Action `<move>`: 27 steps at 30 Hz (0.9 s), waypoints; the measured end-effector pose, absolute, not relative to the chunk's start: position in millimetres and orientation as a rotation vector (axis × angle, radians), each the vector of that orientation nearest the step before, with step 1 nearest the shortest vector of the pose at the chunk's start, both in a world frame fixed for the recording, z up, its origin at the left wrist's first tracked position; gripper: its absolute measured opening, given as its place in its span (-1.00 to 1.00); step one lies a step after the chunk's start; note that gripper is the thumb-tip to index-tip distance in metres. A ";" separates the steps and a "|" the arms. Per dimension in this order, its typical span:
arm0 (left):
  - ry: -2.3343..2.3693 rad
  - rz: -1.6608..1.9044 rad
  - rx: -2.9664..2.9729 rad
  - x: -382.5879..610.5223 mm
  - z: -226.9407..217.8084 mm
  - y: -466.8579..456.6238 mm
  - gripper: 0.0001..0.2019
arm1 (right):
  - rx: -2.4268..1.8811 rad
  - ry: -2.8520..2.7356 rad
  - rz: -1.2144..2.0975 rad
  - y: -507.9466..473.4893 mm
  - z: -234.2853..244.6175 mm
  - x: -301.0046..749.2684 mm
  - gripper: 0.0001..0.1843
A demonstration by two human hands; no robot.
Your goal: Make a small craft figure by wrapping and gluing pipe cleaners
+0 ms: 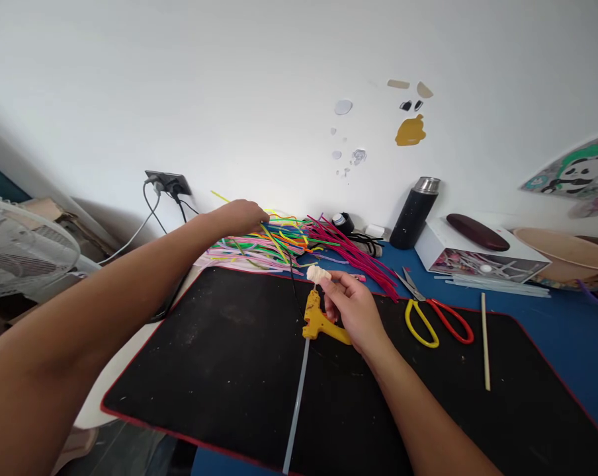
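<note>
My left hand (247,217) reaches into the pile of colourful pipe cleaners (299,235) by the wall, its fingers closed on a yellow pipe cleaner (274,243); the fingertips are partly hidden. Held between the thumb and fingers of my right hand (351,301) is a small cream-coloured bundle (317,274), perhaps coiled pipe cleaner. Just under that hand lies a yellow glue gun (313,317), its nozzle close to the bundle. From its back end a long translucent glue stick (296,410) runs towards me across the black mat (219,370).
Red-and-yellow-handled scissors (423,311) and a wooden stick (485,344) lie at right. Behind are several glue sticks (497,285), a white drawer box (477,248), a black flask (413,215) and a bowl (561,254). At left are a fan (26,241) and a wall socket (169,182) with cables.
</note>
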State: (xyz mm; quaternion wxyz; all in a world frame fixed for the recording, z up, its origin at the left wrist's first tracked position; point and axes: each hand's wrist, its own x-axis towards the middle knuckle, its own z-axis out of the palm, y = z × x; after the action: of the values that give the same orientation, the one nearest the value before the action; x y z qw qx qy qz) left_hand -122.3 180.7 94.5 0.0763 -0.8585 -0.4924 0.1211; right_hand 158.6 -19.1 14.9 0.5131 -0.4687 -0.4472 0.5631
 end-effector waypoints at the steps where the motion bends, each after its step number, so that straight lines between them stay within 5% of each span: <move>1: -1.496 0.420 -2.644 -119.7 92.2 179.2 -0.59 | -1.131 -1.075 1.348 -19.0 15.1 159.1 -0.39; 5: -1.556 0.629 -3.002 -114.3 85.2 173.6 -0.32 | -1.130 -1.071 1.317 -17.9 15.9 160.2 -0.42; 11: -1.560 0.430 -2.948 -112.4 82.3 175.4 -0.64 | -1.127 -1.080 1.335 -19.2 16.1 158.4 -0.40; 27: -1.578 0.036 -2.762 -87.7 69.4 182.0 -0.41 | -1.134 -1.098 1.335 -19.0 13.2 158.3 -0.39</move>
State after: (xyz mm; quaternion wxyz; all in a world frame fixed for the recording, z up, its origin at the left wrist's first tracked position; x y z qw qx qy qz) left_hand -87.7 182.0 69.4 -0.0196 -0.8681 -0.4959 0.0113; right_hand 158.3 -19.0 13.2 0.5115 -0.4713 -0.4565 0.5549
